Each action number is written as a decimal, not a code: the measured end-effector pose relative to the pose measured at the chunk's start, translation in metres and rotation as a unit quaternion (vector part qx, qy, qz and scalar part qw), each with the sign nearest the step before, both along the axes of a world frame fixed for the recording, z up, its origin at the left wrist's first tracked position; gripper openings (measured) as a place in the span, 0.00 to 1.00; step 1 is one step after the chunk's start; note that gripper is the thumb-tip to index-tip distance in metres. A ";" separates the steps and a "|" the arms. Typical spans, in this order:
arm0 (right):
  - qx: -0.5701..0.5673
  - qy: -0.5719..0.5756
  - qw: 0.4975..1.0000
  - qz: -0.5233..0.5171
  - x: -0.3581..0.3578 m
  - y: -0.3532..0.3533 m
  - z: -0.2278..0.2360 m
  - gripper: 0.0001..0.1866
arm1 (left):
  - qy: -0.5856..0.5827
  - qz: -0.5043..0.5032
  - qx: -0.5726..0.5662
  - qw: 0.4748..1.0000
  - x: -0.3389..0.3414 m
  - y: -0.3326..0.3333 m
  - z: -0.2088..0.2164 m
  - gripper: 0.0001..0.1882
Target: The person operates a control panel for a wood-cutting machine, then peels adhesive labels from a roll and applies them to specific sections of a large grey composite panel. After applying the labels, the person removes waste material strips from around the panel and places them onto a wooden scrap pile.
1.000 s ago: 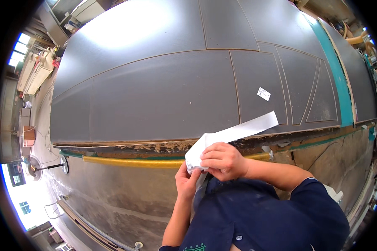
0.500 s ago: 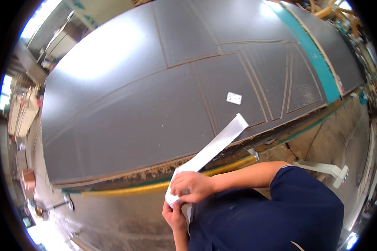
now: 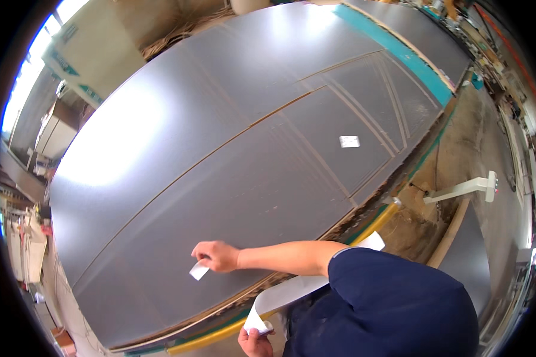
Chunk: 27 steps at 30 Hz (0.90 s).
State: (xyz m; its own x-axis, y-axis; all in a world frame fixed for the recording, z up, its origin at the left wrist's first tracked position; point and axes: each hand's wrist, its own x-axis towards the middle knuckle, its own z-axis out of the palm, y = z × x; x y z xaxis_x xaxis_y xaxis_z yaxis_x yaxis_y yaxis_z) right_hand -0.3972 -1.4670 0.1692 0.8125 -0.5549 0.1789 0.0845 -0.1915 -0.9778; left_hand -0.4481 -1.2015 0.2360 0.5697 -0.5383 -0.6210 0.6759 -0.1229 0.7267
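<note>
My right hand [image 3: 219, 256] is over the near left part of a large dark grey board [image 3: 238, 196], fingers pinched on a small white label [image 3: 199, 271] close to the surface. At the board's near edge my left hand [image 3: 256, 344] is closed round a roll of white label strip [image 3: 292, 293]. The strip loops away to the right under my right forearm, and its loose end [image 3: 372, 241] shows beyond my shoulder. Another white label [image 3: 349, 141] lies flat on the board, further right. Grooves cut through the board mark out several panels.
A yellow rail [image 3: 205, 341] runs along the board's near edge. To the right stands a white arm-like post [image 3: 461, 189]. A teal strip [image 3: 393, 44] shows at the far right, with a second grey board [image 3: 414, 30] past it. Large pale sheets [image 3: 98, 44] stand far left.
My right hand has left the roll and moved left and forward over the board, carrying a label. My left hand stays with the roll, and the view has shifted and turned.
</note>
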 end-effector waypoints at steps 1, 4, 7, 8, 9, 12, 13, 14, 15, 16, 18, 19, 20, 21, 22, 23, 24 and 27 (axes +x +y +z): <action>-0.024 0.005 1.000 0.006 0.015 -0.001 -0.008 0.07 | -0.007 -0.008 -0.024 1.000 0.018 0.006 0.001 0.18; -0.027 -0.098 0.983 -0.155 0.006 -0.058 -0.019 0.05 | -0.036 -0.018 -0.045 0.998 0.066 0.022 0.007 0.19; -0.063 0.008 0.909 -0.413 -0.041 -0.140 -0.006 0.04 | -0.019 -0.008 -0.060 0.998 0.091 0.026 0.010 0.17; -0.135 0.066 0.877 -0.456 -0.063 -0.153 0.001 0.04 | -0.008 -0.013 -0.078 0.997 0.096 0.024 0.011 0.17; -0.074 0.050 0.871 -0.483 -0.071 -0.159 0.005 0.03 | 0.012 -0.025 -0.094 0.995 0.099 0.022 0.012 0.16; -0.362 0.054 0.876 -0.314 -0.079 -0.130 0.015 0.03 | 0.042 -0.045 -0.093 0.994 0.098 0.010 0.014 0.18; -0.395 0.080 0.881 -0.248 -0.077 -0.111 0.016 0.03 | 0.049 -0.057 -0.089 0.993 0.096 0.006 0.016 0.19; -0.428 0.073 0.881 -0.188 -0.074 -0.093 0.017 0.04 | 0.056 -0.061 -0.070 0.994 0.094 0.003 0.018 0.19; -0.446 0.115 0.881 -0.113 -0.070 -0.076 0.018 0.05 | 0.052 -0.066 -0.073 0.994 0.092 -0.001 0.020 0.18; -0.443 0.154 0.881 -0.063 -0.071 -0.062 0.019 0.14 | 0.039 -0.071 -0.065 0.995 0.091 -0.002 0.023 0.17; -0.442 0.214 0.869 -0.062 -0.068 -0.043 0.018 0.23 | 0.023 -0.068 -0.044 0.996 0.089 -0.005 0.029 0.16; -0.434 0.290 0.852 -0.041 -0.068 -0.037 0.016 0.28 | 0.017 -0.053 -0.044 0.997 0.088 -0.006 0.031 0.16; -0.428 0.348 0.834 -0.006 -0.067 -0.035 0.015 0.37 | 0.011 -0.044 -0.034 0.998 0.087 -0.006 0.032 0.15; -0.437 0.308 0.845 -0.025 -0.068 -0.035 0.014 0.37 | 0.001 -0.040 -0.028 0.999 0.086 -0.006 0.033 0.14; -0.439 0.289 0.850 -0.028 -0.071 -0.034 0.013 0.37 | -0.008 -0.029 -0.024 0.999 0.085 -0.005 0.034 0.14; -0.459 0.252 0.851 -0.043 -0.073 -0.033 0.012 0.36 | -0.013 -0.025 -0.039 0.999 0.084 -0.004 0.035 0.14; -0.435 0.289 0.852 -0.025 -0.079 -0.031 0.014 0.35 | -0.015 -0.017 -0.039 0.999 0.083 -0.001 0.036 0.14; -0.416 0.292 0.861 -0.016 -0.097 -0.016 0.028 0.31 | -0.017 0.018 -0.088 0.996 0.079 0.011 0.039 0.15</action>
State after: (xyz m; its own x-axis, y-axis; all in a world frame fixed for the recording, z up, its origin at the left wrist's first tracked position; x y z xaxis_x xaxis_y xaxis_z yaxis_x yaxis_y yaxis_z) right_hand -0.4938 -1.4833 0.1976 0.8858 -0.4551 0.0907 -0.3931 -0.8398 -0.3743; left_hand -0.3691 -1.1906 0.2754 0.6090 -0.6160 -0.4997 0.6528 0.0314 0.7569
